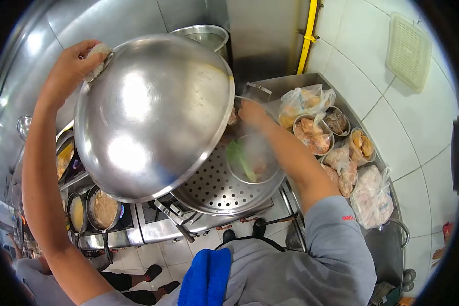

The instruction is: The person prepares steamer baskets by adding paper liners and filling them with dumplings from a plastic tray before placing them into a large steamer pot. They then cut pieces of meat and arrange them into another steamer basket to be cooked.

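My left hand (81, 64) is closed over a folded white cloth (99, 61) at the edge of a large domed steel lid (153, 117). The lid is tilted up above a perforated steel steamer tray (209, 186). Inside the steamer, a bowl (265, 176) with a green leafy piece (238, 158) sits in the steam. My right hand (252, 113) reaches to the far side of the steamer, fingers curled beside a brownish lump (233, 117). The lid and steam partly hide what those fingers hold.
Several bowls and bags of raw meat (312, 135) stand on the steel counter at right, near a tied plastic bag (372, 196). Two pans (103, 209) sit on the stove at left. A steel pot (204, 36) is behind the lid. Another person (61, 283) stands at lower left.
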`<state>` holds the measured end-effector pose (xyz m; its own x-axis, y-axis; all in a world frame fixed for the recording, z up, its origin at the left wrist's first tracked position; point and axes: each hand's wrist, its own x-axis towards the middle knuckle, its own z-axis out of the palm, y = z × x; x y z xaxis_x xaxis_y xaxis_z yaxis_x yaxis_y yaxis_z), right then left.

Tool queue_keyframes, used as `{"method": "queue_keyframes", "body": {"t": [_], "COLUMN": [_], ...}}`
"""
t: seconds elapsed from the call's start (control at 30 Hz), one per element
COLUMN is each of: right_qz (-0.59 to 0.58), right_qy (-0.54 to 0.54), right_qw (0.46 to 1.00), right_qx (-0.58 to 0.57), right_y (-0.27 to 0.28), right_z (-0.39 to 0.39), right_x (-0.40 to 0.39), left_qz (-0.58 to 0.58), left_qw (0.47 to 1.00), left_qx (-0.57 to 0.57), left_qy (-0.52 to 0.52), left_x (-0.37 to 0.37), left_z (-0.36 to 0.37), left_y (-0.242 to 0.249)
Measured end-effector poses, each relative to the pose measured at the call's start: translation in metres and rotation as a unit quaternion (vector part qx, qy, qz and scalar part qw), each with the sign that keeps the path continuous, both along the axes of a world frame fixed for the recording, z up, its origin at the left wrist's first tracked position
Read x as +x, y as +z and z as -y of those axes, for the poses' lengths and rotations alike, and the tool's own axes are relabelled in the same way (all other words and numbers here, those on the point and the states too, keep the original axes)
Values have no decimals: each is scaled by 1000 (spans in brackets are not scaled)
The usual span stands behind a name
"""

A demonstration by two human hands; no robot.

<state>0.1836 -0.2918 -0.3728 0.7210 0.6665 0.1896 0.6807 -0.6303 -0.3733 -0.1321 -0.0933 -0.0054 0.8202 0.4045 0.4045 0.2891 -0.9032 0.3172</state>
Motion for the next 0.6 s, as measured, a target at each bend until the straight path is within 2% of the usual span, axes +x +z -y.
{"method": "queue_keyframes", "body": {"t": [0.1, 0.2, 0.23, 0.3, 0.33, 0.37, 0.43, 0.5, 0.57, 0.6], "right_qz": [-33, -210, -189, -249, -326, -350, -418, -389, -307, -294], "right_qy": [-31, -68, 7, 88, 94, 68, 39, 47, 13, 0], "right_qw": [997, 968, 980, 965, 940, 933, 893, 887, 903, 894], "right_qx": [-57, -118, -65, 4, 21, 43, 163, 245, 301, 339], "right_y": [26, 103, 102, 129, 177, 199, 228, 242, 234, 223], "right_z": [21, 50, 66, 129, 170, 204, 276, 345, 407, 435], "right_x": [-8, -23, -6, -4, -31, -48, -85, -127, -174, -200], "left_qz": [-12, -10, -8, -10, -11, -11, -25, -32, -35, -38], "left_qw": [1000, 999, 999, 998, 997, 995, 992, 988, 983, 981], "left_qx": [-7, -16, -16, -11, -5, -1, 3, 4, 4, 10], "left_qy": [-12, -34, -43, -66, -81, -96, -121, -148, -180, -193], "left_x": [6, 13, 16, 21, 24, 27, 33, 40, 49, 52], "left_z": [11, 24, 28, 36, 40, 44, 58, 72, 87, 98], "left_y": [-4, -3, -6, -10, -11, -13, -13, -18, -26, -31]}}
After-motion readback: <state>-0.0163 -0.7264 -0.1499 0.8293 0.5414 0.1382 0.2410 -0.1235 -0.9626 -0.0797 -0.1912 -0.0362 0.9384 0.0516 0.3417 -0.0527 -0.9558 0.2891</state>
